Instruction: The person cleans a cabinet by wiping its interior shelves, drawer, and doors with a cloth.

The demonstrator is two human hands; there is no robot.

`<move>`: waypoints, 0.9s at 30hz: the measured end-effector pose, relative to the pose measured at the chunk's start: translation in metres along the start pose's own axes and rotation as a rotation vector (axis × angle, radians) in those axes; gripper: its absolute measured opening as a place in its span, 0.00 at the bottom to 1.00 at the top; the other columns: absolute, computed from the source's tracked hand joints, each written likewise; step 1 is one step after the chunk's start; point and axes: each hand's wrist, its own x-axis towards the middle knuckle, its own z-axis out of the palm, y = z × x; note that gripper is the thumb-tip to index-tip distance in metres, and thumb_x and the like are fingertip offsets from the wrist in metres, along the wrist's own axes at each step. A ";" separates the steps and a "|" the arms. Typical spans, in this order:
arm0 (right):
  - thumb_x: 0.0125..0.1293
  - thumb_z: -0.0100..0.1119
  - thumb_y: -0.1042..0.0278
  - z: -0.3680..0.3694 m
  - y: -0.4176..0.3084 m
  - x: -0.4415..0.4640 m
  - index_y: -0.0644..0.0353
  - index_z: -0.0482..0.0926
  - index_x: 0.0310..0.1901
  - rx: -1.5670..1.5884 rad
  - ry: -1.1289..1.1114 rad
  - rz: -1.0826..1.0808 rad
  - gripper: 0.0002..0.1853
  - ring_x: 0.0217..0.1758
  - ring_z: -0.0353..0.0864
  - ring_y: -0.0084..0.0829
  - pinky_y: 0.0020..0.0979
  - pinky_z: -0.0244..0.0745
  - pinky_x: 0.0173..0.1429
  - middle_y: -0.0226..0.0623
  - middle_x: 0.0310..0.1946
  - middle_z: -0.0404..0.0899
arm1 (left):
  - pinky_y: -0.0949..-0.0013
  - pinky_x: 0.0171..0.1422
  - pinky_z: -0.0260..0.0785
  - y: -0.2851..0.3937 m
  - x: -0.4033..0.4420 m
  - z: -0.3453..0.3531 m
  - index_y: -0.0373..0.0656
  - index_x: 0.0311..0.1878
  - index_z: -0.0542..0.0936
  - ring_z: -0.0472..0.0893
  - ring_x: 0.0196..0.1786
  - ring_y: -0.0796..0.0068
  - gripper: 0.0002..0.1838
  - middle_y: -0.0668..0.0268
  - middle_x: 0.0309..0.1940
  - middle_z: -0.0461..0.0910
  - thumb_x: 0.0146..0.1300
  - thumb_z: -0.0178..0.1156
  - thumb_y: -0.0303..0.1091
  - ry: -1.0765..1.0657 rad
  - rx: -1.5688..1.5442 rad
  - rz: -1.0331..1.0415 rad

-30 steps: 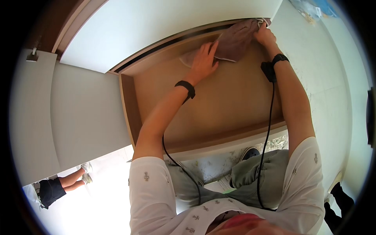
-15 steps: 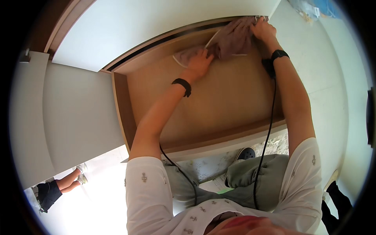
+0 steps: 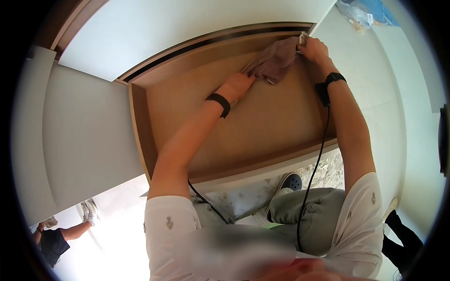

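A purplish-brown cloth (image 3: 277, 58) with a pale edge is bunched up in the back right part of a pulled-out wooden drawer (image 3: 211, 140). My left hand (image 3: 238, 86) is closed on the cloth's left end, low over the drawer bottom. At the back right corner my right hand (image 3: 315, 49) pinches the other end, where a whitish bit of fabric sticks out above the drawer wall. Each wrist wears a black band, with a cable running down from it.
A white cabinet panel (image 3: 187, 28) rises behind the drawer. Pale wall (image 3: 361, 65) lies close on the right, with plastic bags (image 3: 363, 11) beyond. Other people's legs show at lower left (image 3: 75, 230) and lower right (image 3: 403, 239). My shoe (image 3: 291, 181) is below the drawer front.
The cloth has been drawn together and lies further from the drawer's back edge. My left hand has moved slightly down in view; my right hand has come down a little from the corner.
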 end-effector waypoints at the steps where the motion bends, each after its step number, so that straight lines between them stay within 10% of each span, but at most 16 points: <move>1: 0.60 0.60 0.45 0.003 -0.002 0.001 0.59 0.82 0.48 0.013 -0.004 -0.006 0.25 0.51 0.84 0.45 0.44 0.78 0.54 0.45 0.46 0.84 | 0.54 0.53 0.75 0.000 -0.004 -0.005 0.48 0.60 0.74 0.80 0.51 0.50 0.21 0.50 0.47 0.79 0.62 0.56 0.29 -0.101 -0.016 -0.019; 5: 0.58 0.59 0.45 0.024 -0.021 0.023 0.62 0.85 0.42 0.025 -0.046 -0.197 0.25 0.49 0.83 0.51 0.45 0.77 0.55 0.52 0.42 0.84 | 0.57 0.55 0.75 -0.021 -0.037 0.018 0.44 0.51 0.83 0.83 0.49 0.53 0.14 0.53 0.45 0.84 0.62 0.57 0.31 0.015 -0.150 0.036; 7: 0.64 0.52 0.48 0.009 -0.061 0.019 0.45 0.86 0.47 -0.256 -0.133 -0.252 0.18 0.48 0.84 0.47 0.44 0.77 0.54 0.45 0.43 0.85 | 0.56 0.55 0.76 -0.023 -0.053 -0.002 0.44 0.49 0.84 0.83 0.51 0.54 0.13 0.55 0.48 0.84 0.63 0.57 0.32 -0.189 0.008 -0.065; 11: 0.65 0.51 0.41 -0.010 -0.122 0.014 0.54 0.83 0.51 -0.256 -0.537 -0.697 0.27 0.41 0.84 0.41 0.40 0.80 0.47 0.46 0.36 0.85 | 0.58 0.52 0.77 -0.060 -0.084 -0.013 0.45 0.46 0.85 0.84 0.50 0.56 0.12 0.57 0.45 0.85 0.63 0.57 0.33 -0.144 0.098 -0.162; 14: 0.67 0.50 0.41 -0.029 -0.189 -0.032 0.63 0.84 0.44 0.024 -0.625 -0.340 0.28 0.39 0.84 0.45 0.44 0.77 0.45 0.49 0.41 0.84 | 0.60 0.45 0.76 -0.109 -0.089 -0.009 0.49 0.41 0.87 0.84 0.48 0.64 0.11 0.62 0.44 0.86 0.65 0.55 0.34 0.238 -0.088 -0.487; 17: 0.67 0.53 0.46 -0.019 -0.223 -0.042 0.62 0.83 0.42 -0.019 -0.223 -0.745 0.24 0.40 0.83 0.44 0.42 0.77 0.45 0.47 0.37 0.83 | 0.60 0.46 0.73 -0.109 -0.122 -0.080 0.49 0.40 0.87 0.82 0.51 0.65 0.09 0.60 0.47 0.83 0.63 0.58 0.36 0.009 0.518 -0.555; 19: 0.65 0.58 0.53 -0.035 -0.250 -0.059 0.63 0.81 0.41 0.210 -0.147 -0.978 0.18 0.45 0.82 0.46 0.42 0.77 0.48 0.46 0.42 0.81 | 0.62 0.45 0.72 -0.123 -0.140 -0.094 0.50 0.41 0.87 0.82 0.51 0.64 0.09 0.61 0.47 0.82 0.61 0.59 0.35 0.218 0.708 -0.604; 22: 0.62 0.61 0.59 -0.020 -0.279 -0.059 0.61 0.77 0.54 0.167 0.162 -1.129 0.21 0.52 0.79 0.48 0.41 0.77 0.52 0.49 0.52 0.78 | 0.58 0.50 0.73 -0.137 -0.159 -0.101 0.50 0.45 0.86 0.82 0.54 0.62 0.11 0.60 0.50 0.82 0.62 0.60 0.35 0.199 0.623 -0.705; 27: 0.59 0.62 0.62 0.000 -0.304 -0.088 0.60 0.71 0.62 0.167 0.001 -1.046 0.28 0.56 0.76 0.49 0.43 0.76 0.56 0.48 0.56 0.71 | 0.55 0.47 0.74 -0.145 -0.179 -0.066 0.61 0.51 0.84 0.84 0.52 0.63 0.26 0.72 0.52 0.83 0.47 0.71 0.55 -0.052 0.235 -0.773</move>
